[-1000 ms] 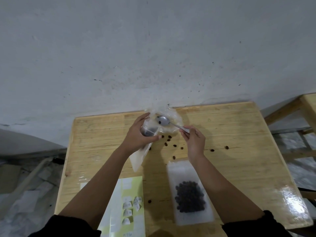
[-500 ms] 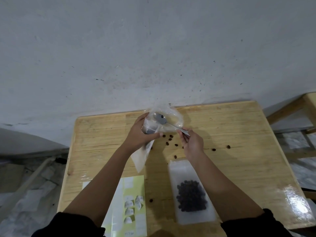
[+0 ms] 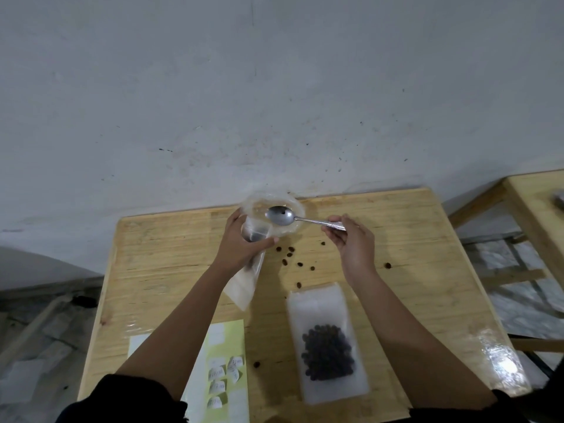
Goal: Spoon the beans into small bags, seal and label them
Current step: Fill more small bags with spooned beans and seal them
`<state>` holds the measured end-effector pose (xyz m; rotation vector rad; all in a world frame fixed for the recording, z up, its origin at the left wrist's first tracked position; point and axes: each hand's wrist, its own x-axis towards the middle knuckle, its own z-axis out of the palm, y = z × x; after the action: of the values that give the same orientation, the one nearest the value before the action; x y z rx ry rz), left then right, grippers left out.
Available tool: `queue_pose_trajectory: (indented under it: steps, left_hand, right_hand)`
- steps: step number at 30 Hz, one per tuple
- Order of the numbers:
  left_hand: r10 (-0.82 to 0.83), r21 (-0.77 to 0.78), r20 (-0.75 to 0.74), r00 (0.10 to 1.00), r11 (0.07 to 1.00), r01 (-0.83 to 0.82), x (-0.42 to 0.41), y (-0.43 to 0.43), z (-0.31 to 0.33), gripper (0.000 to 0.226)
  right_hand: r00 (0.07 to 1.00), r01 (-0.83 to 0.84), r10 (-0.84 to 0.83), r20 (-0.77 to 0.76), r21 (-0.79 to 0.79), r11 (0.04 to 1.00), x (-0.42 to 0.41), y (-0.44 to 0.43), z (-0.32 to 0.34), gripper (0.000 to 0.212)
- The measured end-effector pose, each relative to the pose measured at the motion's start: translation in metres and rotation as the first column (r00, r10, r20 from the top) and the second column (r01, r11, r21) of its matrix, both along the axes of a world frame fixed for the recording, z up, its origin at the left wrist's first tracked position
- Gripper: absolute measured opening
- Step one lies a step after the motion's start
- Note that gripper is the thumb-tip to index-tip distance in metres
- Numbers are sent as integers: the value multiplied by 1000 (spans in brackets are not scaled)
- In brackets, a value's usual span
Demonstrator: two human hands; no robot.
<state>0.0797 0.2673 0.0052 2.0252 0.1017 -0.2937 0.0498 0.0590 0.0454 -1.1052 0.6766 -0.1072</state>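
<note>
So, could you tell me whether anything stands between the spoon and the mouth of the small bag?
Nothing visible does. The spoon, held by the right hand, is close beside the mouth of the small bag. The left hand grips the bag from its far side, clear of that gap.

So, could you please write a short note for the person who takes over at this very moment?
Left hand grips a small clear bag, mouth up; contents unclear.
Right hand pinches the spoon by its handle, bowl nearly empty, over crumpled clear plastic.
Done: one bag of beans lies on the table; its seal is not readable.
Loose beans lie scattered.
Left: fill the held bag, seal it, stick on labels from the label sheet.
</note>
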Motion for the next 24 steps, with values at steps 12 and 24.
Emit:
queue_pose_trajectory:
  steps: [12, 24]
  left_hand:
    - [-40, 36, 5, 999, 999, 39, -1, -1, 0, 94]
    - [-19, 32, 15, 1000, 999, 18, -1, -2, 3, 94]
  right_hand:
    - [951, 194, -182, 251, -26, 981, -9, -30, -1, 22]
    - [994, 109, -93, 62, -375, 921, -12, -40, -73, 21]
